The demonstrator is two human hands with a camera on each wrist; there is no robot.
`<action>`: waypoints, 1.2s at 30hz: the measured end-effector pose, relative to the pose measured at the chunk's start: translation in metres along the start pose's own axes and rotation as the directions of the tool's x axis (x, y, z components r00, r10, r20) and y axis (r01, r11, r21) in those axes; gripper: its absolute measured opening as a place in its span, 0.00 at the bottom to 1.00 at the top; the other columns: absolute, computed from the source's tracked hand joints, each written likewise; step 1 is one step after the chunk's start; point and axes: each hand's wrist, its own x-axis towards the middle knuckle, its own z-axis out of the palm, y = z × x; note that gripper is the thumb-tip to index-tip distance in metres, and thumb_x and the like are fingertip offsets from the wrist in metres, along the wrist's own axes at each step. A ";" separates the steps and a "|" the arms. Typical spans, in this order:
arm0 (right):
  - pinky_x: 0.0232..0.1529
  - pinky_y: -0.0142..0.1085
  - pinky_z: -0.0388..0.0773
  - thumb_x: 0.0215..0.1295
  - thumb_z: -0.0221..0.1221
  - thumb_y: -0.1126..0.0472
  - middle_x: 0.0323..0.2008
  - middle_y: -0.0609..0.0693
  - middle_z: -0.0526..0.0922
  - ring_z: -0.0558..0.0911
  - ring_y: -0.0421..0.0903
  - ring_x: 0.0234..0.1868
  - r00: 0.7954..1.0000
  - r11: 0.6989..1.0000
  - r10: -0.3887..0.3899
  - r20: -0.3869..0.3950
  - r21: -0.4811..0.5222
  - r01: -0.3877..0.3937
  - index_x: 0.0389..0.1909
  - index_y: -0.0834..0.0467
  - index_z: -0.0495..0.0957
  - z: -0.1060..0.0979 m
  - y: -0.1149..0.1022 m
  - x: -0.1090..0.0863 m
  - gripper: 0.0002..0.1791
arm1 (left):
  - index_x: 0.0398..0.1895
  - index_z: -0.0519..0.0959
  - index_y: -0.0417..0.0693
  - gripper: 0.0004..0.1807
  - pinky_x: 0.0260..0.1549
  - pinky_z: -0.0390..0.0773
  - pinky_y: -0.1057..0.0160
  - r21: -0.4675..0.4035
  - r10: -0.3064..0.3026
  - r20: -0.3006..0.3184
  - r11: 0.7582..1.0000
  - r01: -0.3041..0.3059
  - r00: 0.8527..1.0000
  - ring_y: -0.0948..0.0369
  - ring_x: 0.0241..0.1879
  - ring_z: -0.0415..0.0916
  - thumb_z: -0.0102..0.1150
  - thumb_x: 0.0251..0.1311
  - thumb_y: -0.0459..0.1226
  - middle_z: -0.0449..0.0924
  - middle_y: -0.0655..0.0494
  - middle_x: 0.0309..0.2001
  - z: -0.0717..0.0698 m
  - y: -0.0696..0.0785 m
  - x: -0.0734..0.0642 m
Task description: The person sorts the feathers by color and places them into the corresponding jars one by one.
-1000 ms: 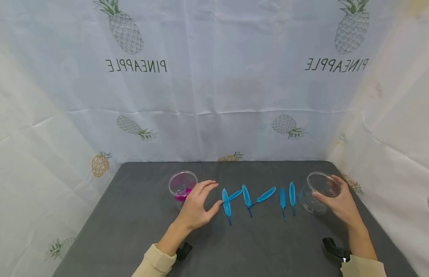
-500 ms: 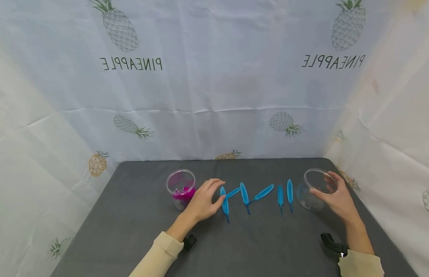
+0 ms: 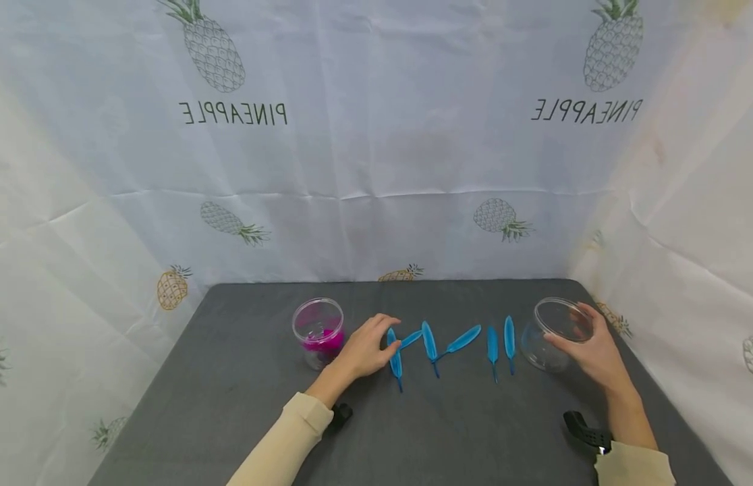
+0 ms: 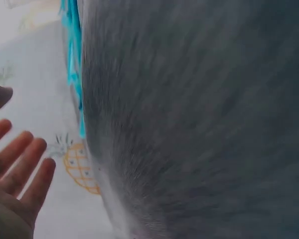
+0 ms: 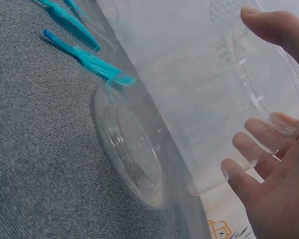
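My left hand (image 3: 366, 347) hovers with loosely bent fingers beside the leftmost blue feather (image 3: 396, 370). In the left wrist view its fingers (image 4: 24, 164) are spread, with nothing between them. With my right hand (image 3: 598, 358) I grip a clear plastic jar (image 5: 184, 129) near its rim, thumb on one side and fingers on the other; nothing shows inside. The jar's base is on the table. Several blue feathers lie in a row between my hands, some meeting at an angle, and an upright blue feather (image 3: 509, 334) is closest to the jar.
Left of my left hand stands another clear jar (image 3: 306, 329), with magenta material (image 3: 326, 341) in it. The dark grey table (image 3: 243, 391) ends at the back against a pale pineapple-print curtain (image 3: 376, 155), which also rises at both sides.
My left hand has moved right, away from the jar with the magenta material and up to the leftmost blue feather. My right hand stays on its jar.
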 end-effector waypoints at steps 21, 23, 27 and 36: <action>0.44 0.15 0.70 0.67 0.68 0.51 0.76 0.71 0.52 0.58 0.75 0.71 1.000 1.000 0.001 0.005 -0.024 -0.001 0.81 0.61 0.33 0.000 0.001 -0.002 0.59 | 0.57 0.80 0.44 0.21 0.50 0.80 0.54 -0.083 -0.159 0.148 0.982 0.172 0.976 0.56 0.49 0.77 0.66 0.66 0.45 0.80 0.53 0.47 0.015 -0.002 0.037; 0.43 0.15 0.69 0.67 0.68 0.51 0.76 0.72 0.52 0.58 0.75 0.71 1.000 1.000 -0.004 0.004 -0.022 0.004 0.81 0.61 0.34 -0.001 0.000 -0.002 0.59 | 0.56 0.80 0.45 0.20 0.50 0.79 0.54 -0.082 -0.168 0.162 0.980 0.183 0.972 0.56 0.49 0.77 0.66 0.66 0.46 0.80 0.53 0.48 0.017 -0.004 0.040; 0.39 0.11 0.63 0.67 0.68 0.52 0.76 0.72 0.52 0.58 0.75 0.71 1.000 1.000 -0.012 0.003 -0.012 0.012 0.81 0.62 0.34 -0.001 -0.001 -0.001 0.59 | 0.52 0.81 0.45 0.20 0.52 0.79 0.55 -0.082 -0.170 0.191 0.979 0.189 0.967 0.56 0.49 0.77 0.69 0.64 0.46 0.80 0.53 0.47 0.021 -0.007 0.043; 0.43 0.10 0.64 0.67 0.68 0.52 0.76 0.72 0.51 0.57 0.74 0.72 1.000 1.000 -0.016 0.006 -0.003 0.016 0.81 0.62 0.34 0.000 0.001 -0.003 0.59 | 0.47 0.86 0.45 0.16 0.49 0.79 0.59 -0.002 -0.150 0.226 0.988 0.154 0.963 0.58 0.45 0.76 0.72 0.61 0.44 0.79 0.55 0.42 0.025 -0.007 0.044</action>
